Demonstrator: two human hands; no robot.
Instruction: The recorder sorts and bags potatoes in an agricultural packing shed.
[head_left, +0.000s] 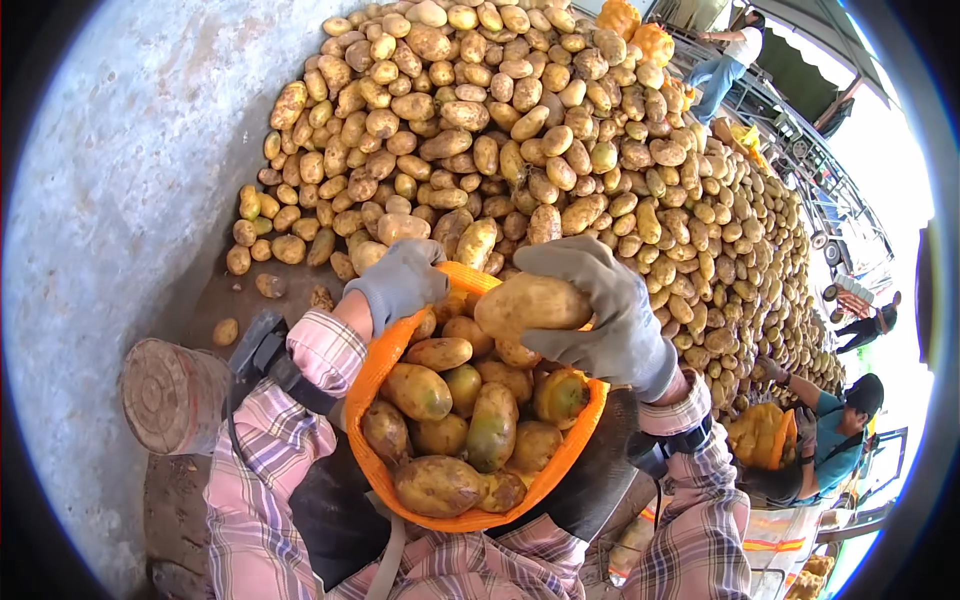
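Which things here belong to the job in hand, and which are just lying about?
In the job:
orange bag, left hand at its rim
large potato, gripped in the right hand
potatoes in the bag
potato pile, apparently

Lying about:
bucket-like container on the left
loose potato on the floor

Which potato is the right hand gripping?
The tan potato over the bag, the only one clasped by the right hand; other potatoes lie inside the bag.

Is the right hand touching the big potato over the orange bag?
Touching. The head view shows the right hand with its gloved fingers over the top of the potato and thumb beneath.
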